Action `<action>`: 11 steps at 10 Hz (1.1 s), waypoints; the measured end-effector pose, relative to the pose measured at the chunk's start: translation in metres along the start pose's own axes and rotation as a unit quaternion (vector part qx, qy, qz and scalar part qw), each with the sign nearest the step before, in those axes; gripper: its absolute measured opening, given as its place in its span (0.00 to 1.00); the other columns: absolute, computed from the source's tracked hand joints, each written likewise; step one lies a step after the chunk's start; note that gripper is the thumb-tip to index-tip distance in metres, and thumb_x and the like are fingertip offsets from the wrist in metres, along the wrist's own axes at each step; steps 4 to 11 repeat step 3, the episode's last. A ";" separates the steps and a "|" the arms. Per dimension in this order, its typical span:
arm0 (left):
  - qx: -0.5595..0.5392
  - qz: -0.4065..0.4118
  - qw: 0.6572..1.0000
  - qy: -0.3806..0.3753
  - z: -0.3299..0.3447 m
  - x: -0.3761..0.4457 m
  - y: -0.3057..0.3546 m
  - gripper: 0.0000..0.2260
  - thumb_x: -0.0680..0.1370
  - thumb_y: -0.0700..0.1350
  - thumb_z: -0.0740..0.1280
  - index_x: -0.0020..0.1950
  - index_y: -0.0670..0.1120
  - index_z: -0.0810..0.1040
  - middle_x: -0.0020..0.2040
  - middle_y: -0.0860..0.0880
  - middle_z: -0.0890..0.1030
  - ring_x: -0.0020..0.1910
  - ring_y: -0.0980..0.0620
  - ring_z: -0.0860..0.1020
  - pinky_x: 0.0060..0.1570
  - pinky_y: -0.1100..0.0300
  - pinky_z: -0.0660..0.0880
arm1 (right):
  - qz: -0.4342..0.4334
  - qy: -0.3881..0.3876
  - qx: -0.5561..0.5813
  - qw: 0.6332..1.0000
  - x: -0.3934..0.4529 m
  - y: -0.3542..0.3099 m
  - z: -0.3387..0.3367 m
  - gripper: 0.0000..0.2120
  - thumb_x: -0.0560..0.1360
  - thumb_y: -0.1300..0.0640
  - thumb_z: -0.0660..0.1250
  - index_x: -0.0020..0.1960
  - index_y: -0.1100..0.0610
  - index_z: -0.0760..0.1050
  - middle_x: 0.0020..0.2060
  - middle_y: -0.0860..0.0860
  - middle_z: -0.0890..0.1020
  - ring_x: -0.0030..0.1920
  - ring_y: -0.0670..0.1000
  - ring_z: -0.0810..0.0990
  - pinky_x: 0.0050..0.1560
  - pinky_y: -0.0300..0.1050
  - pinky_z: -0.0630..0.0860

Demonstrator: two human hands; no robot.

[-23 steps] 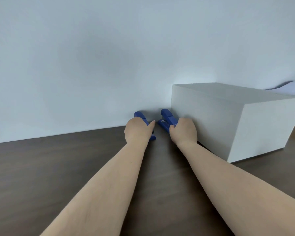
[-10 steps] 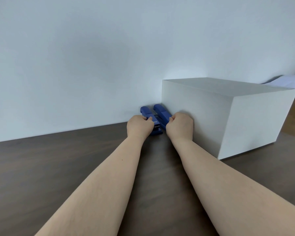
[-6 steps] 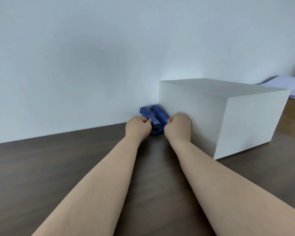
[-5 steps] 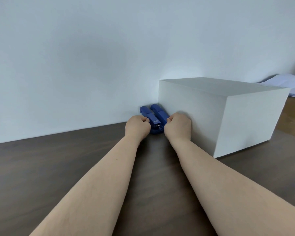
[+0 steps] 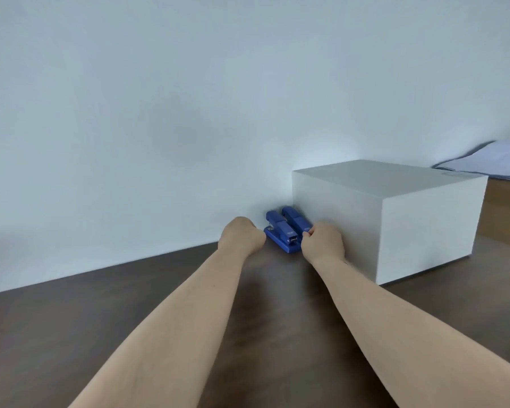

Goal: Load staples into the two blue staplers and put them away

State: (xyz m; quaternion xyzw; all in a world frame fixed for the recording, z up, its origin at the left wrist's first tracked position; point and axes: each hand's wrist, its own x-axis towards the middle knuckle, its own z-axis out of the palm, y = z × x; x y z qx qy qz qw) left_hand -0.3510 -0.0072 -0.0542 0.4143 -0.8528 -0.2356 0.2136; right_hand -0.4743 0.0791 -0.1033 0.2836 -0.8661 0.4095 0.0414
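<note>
Two blue staplers lie closed, side by side on the dark wooden table, at the foot of the white wall. The left stapler is fully in view, its metal front end facing me. The right stapler lies against the side of the white box. My left hand is a curled fist just left of the left stapler's base, holding nothing. My right hand rests beside the box with its fingertips closed on the front end of the right stapler, hiding that end.
The white box stands on the table to the right of the staplers, close to the wall. Behind it at far right lie white papers on a lighter wooden surface.
The two staplers were slid together next to the box. My left hand has since come off the left stapler and shifted left, uncovering it. My right hand stays on the right stapler.
</note>
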 end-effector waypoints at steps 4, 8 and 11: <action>-0.049 -0.102 0.993 0.026 0.023 -0.031 -0.041 0.09 0.74 0.41 0.59 0.47 0.41 0.78 0.46 0.44 0.80 0.43 0.43 0.75 0.43 0.59 0.70 | -0.007 -0.102 -0.016 0.995 -0.018 0.009 -0.019 0.18 0.76 0.51 0.59 0.29 0.54 0.64 0.31 0.55 0.76 0.36 0.58 0.77 0.37 0.42 0.74; -0.049 -0.102 0.993 0.026 0.023 -0.031 -0.041 0.09 0.74 0.41 0.59 0.47 0.41 0.78 0.46 0.44 0.80 0.43 0.43 0.75 0.43 0.59 0.70 | -0.007 -0.102 -0.016 0.995 -0.018 0.009 -0.019 0.18 0.76 0.51 0.59 0.29 0.54 0.64 0.31 0.55 0.76 0.36 0.58 0.77 0.37 0.42 0.74; -0.049 -0.102 0.993 0.026 0.023 -0.031 -0.041 0.09 0.74 0.41 0.59 0.47 0.41 0.78 0.46 0.44 0.80 0.43 0.43 0.75 0.43 0.59 0.70 | -0.007 -0.102 -0.016 0.995 -0.018 0.009 -0.019 0.18 0.76 0.51 0.59 0.29 0.54 0.64 0.31 0.55 0.76 0.36 0.58 0.77 0.37 0.42 0.74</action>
